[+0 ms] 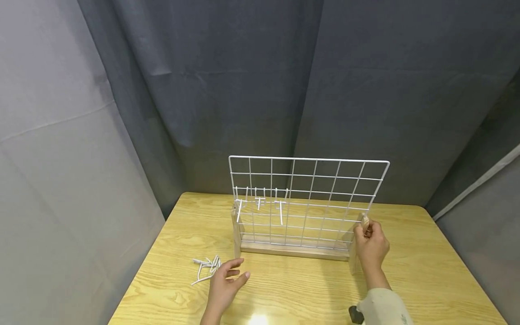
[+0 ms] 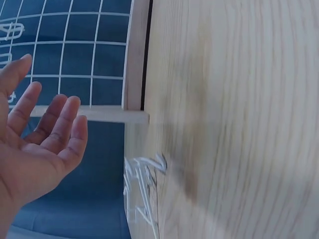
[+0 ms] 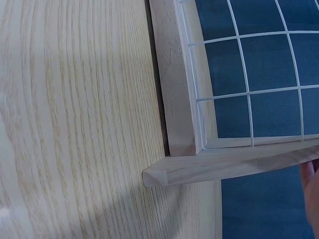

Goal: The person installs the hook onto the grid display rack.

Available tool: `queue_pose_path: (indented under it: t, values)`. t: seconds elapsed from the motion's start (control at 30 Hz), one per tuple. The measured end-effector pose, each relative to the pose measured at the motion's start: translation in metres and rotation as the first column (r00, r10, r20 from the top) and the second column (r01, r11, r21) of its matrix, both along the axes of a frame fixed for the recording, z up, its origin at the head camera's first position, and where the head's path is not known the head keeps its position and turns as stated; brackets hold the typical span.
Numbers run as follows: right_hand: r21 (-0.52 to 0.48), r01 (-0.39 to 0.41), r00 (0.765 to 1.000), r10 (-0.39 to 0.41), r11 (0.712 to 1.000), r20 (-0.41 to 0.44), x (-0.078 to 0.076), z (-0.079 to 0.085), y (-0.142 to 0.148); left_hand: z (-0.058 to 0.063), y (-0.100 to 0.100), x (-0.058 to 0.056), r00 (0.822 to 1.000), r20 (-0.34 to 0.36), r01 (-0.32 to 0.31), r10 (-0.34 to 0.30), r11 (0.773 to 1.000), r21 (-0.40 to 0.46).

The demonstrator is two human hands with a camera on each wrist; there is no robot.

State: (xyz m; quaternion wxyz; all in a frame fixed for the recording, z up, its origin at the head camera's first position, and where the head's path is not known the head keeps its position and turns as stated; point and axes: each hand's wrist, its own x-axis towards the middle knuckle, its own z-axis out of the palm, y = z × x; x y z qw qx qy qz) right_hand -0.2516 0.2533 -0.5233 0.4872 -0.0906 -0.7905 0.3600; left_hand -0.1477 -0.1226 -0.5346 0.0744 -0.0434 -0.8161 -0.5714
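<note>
The rack (image 1: 294, 251) stands on the desk (image 1: 170, 253). The right hand (image 1: 373, 247), partly hidden, seems to grip its right post (image 3: 219, 168); the left hand (image 1: 225, 286), fingers apart, is near loose hooks (image 1: 209, 264) at its left.

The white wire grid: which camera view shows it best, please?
The head view, because nearly all of the grid is visible there. The left and right wrist views each show only part, around one lower corner.

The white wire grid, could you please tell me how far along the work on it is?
Done: the white wire grid stands in its wooden stand, with three white hooks hung toward its left. In hand: the right hand grips the right upright; the left hand holds nothing. Remaining: the loose hooks on the table, probably still to be hung.
</note>
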Motion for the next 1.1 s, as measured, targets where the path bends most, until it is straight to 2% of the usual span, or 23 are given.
queue_pose_path:
  t: [0.23, 0.5, 0.83, 1.1]
  values:
    - [-0.016, 0.004, 1.000, -0.004, 1.000, 0.025, 0.000, 0.000, 0.000, -0.003, -0.011, 0.001, 0.998, 0.021, -0.051, 0.052, 0.998, -0.028]
    - [-0.045, 0.000, 1.000, 0.001, 0.999, 0.029, -0.001, -0.001, 0.001, -0.012, -0.026, 0.002, 0.997, -0.017, -0.075, 0.075, 0.996, -0.040]
    - [-0.063, -0.002, 1.000, 0.003, 0.998, 0.021, 0.000, -0.001, 0.001, -0.021, -0.050, 0.003, 0.990, 0.036, -0.135, 0.136, 0.990, -0.029]
    - [-0.056, 0.000, 1.000, 0.002, 0.998, 0.026, 0.000, -0.001, 0.001, -0.030, -0.059, 0.002, 0.984, 0.071, -0.161, 0.164, 0.986, -0.048]
